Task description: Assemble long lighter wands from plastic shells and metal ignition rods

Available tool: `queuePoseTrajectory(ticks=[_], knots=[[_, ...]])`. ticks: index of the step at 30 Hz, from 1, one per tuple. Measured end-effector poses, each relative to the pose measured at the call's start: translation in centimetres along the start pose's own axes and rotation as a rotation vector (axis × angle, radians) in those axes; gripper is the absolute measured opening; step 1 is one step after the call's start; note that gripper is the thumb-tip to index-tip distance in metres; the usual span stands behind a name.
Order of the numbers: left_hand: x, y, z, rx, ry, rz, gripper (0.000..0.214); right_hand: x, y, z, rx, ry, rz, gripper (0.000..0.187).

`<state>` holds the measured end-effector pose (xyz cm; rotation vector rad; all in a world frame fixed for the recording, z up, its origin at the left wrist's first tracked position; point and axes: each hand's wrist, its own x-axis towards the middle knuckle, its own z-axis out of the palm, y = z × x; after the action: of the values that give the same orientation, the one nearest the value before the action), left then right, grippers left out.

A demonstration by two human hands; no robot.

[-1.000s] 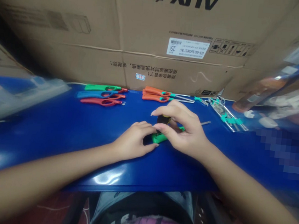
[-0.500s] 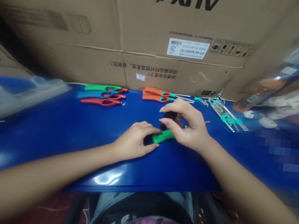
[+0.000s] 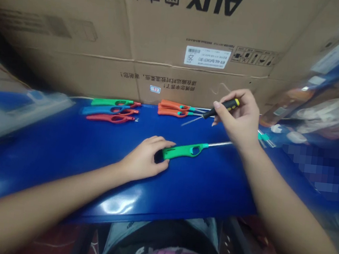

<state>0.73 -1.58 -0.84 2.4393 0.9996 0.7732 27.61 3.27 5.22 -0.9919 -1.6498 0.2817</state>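
A green long-necked lighter (image 3: 181, 151) lies on the blue tabletop (image 3: 205, 187), its metal tube pointing right. My left hand (image 3: 144, 158) grips the butt end of its handle between thumb and fingers. Raised above the table, my right hand (image 3: 240, 114) holds a black and yellow screwdriver (image 3: 220, 109) by its handle. The screwdriver's thin shaft points down and left, apart from the lighter. My right wrist covers the far tip of the lighter's tube.
Orange lighters (image 3: 172, 112) with metal tubes lie at the back. Left of them are a green handle (image 3: 108, 102), a blue handle (image 3: 101, 109) and a red handle (image 3: 106, 118). A large cardboard box (image 3: 155, 32) stands behind. Metal tubes (image 3: 266, 139) lie at right.
My right hand has lifted the screwdriver off the green lighter and moved it up and right. My left hand still grips the lighter's butt end.
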Motion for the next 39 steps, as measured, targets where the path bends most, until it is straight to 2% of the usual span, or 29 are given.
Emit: queuePoseTrajectory(ticks=[2,5,9,12,17,20,26,30,33,35,39], knots=[[0.1,-0.2,-0.2,0.025,-0.013,-0.020,0.043,0.9,1.1,-1.5,-0.260,-0.022,0.077,0.020],[0.2,-0.4,-0.2,0.071,-0.035,-0.049,0.041,1.6,2.0,-3.5,-0.644,-0.088,0.120,0.015],[0.3,-0.7,0.0,0.136,-0.067,-0.036,0.040,2.1,3.0,-5.2,-0.952,-0.337,0.392,0.010],[0.5,-0.9,-0.2,0.154,-0.079,-0.031,0.032,2.3,3.9,-5.7,-1.057,-0.537,0.575,0.013],[0.7,-1.7,-1.2,0.140,-0.118,-0.048,0.038,2.0,4.7,-5.9,-1.075,-0.645,0.667,0.037],[0.9,-2.2,-1.7,0.139,-0.130,-0.045,0.041,1.8,4.7,-6.1,-1.065,-0.722,0.713,0.045],[2.0,-2.4,-3.4,0.153,-0.057,-0.032,0.040,1.6,4.9,-6.4,-1.068,-0.792,0.712,0.038],[3.7,-2.8,-4.5,0.177,-0.014,-0.052,0.039,1.7,4.6,-5.6,-1.089,-0.762,0.619,0.033],[5.4,-3.7,-4.7,0.212,0.022,-0.077,0.039,1.2,3.9,-4.1,-1.080,-0.733,0.479,0.040],[6.6,-4.5,-4.5,0.228,0.043,-0.094,0.034,0.7,3.4,-3.0,-1.051,-0.761,0.406,0.046],[9.2,-6.1,-4.1,0.219,0.070,-0.099,0.029,-0.4,2.9,-1.2,-1.035,-0.788,0.394,0.065]])
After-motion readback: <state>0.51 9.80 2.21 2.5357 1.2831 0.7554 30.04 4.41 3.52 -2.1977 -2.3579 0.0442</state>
